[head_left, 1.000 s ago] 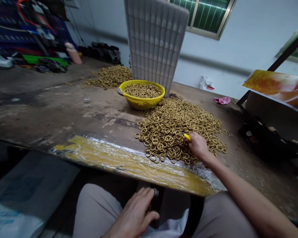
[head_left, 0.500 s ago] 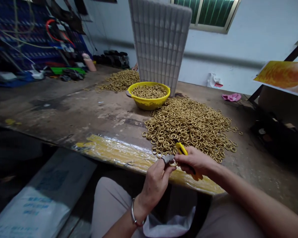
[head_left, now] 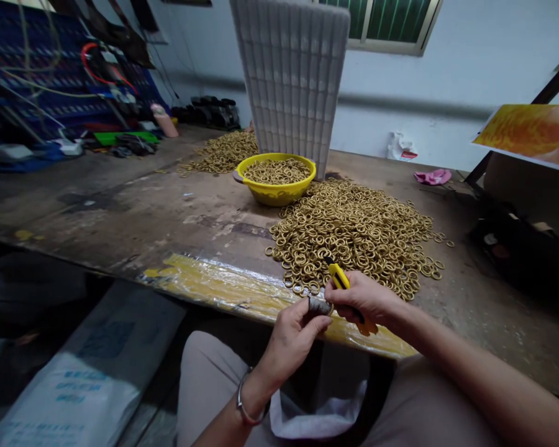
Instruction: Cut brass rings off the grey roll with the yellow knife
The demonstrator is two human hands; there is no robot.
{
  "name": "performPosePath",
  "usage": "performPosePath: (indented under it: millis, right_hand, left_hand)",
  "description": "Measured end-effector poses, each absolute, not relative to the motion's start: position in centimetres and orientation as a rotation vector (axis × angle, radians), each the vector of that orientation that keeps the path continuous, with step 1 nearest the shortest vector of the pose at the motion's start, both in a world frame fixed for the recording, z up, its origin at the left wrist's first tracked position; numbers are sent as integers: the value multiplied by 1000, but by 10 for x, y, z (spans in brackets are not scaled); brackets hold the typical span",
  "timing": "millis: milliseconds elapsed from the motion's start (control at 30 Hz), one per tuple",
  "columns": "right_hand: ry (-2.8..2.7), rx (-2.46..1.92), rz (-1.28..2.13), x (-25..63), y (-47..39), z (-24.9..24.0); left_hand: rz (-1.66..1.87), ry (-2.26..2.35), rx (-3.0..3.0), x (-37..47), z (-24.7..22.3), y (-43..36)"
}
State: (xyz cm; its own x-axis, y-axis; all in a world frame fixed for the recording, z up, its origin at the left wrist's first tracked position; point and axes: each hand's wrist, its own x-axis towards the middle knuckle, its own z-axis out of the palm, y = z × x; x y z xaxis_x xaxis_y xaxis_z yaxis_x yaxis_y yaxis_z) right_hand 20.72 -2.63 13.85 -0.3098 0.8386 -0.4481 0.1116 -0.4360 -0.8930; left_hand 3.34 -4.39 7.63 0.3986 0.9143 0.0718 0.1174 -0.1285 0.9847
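My left hand (head_left: 289, 340) is closed, its thumb and grey-wrapped index finger pinching a brass-coloured ring (head_left: 330, 309) over the table edge. Most of that ring is hidden by the fingers. My right hand (head_left: 367, 295) grips a yellow utility knife (head_left: 339, 277), its dark tip pointing away from me; these fingertips come right up to the pinched ring. Whether they touch it, I cannot tell. Just beyond both hands spreads a large heap of similar rings (head_left: 354, 226). Behind its left side stands a yellow plastic basin (head_left: 277, 194) filled with more rings.
A tall grey ribbed panel (head_left: 295, 74) stands upright behind the basin. Another ring pile (head_left: 226, 152) lies to its left. Clear film over yellow covers the table's front edge (head_left: 223, 282). A pink cloth (head_left: 433, 177) lies at right, and a white bag (head_left: 323, 419) is between my knees.
My left fingers have shifted around the ring, which now shows less. My right hand and the knife stay beside it, barely moved. The whole view has shifted slightly.
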Motion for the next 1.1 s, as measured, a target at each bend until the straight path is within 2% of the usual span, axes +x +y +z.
performPosePath:
  millis: [233, 400, 467, 867, 1100]
  right_hand:
    - [-1335, -1398, 1715, 206, -27, 139]
    - [-2036, -1517, 960, 211, -35, 139]
    - [-2230, -1590, 773, 210, -38, 139]
    - [-2233, -1683, 758, 212, -34, 139]
    - [-2552, -1754, 399, 208, -39, 136]
  left_hand:
    - [949, 903, 1197, 34, 80, -40]
    - [979, 792, 845, 28, 72, -35]
    - [977, 777, 774, 25, 72, -34]
    - [952, 739, 770, 22, 79, -32]
    - [986, 813, 849, 23, 73, -28]
